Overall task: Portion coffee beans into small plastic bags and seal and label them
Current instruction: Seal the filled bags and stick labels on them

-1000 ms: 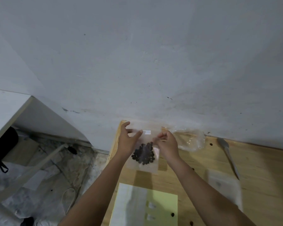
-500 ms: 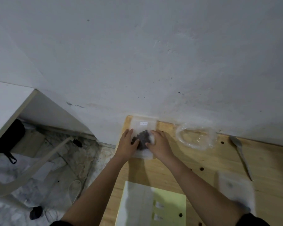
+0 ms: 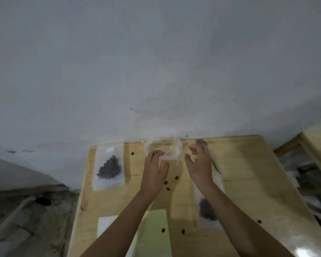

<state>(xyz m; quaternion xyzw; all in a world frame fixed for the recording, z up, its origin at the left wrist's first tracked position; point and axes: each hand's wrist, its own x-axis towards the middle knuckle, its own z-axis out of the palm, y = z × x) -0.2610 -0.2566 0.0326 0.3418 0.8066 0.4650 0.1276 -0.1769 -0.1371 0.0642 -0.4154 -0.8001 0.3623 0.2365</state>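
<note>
A small clear bag of coffee beans (image 3: pixel 109 166) with a white label lies flat at the table's far left corner. My left hand (image 3: pixel 155 170) and my right hand (image 3: pixel 199 165) are both open and empty, reaching on either side of a crumpled clear plastic bag (image 3: pixel 163 147) at the table's back edge. My left fingertips are at its lower left edge; touching or not is lost in the blur. A second bag with beans (image 3: pixel 207 210) lies under my right forearm. Loose beans (image 3: pixel 168 182) dot the wood between my wrists.
A metal spoon (image 3: pixel 202 142) lies behind my right hand near the wall. A yellow-green sheet (image 3: pixel 154 232) and a white sheet (image 3: pixel 105 226) sit at the front of the wooden table (image 3: pixel 248 179). Left of the table is the floor; right is a wooden frame (image 3: pixel 304 145).
Both hands let go of the labelled bean bag, which now lies at the far left corner. They moved right to the crumpled clear bag. The camera turned right.
</note>
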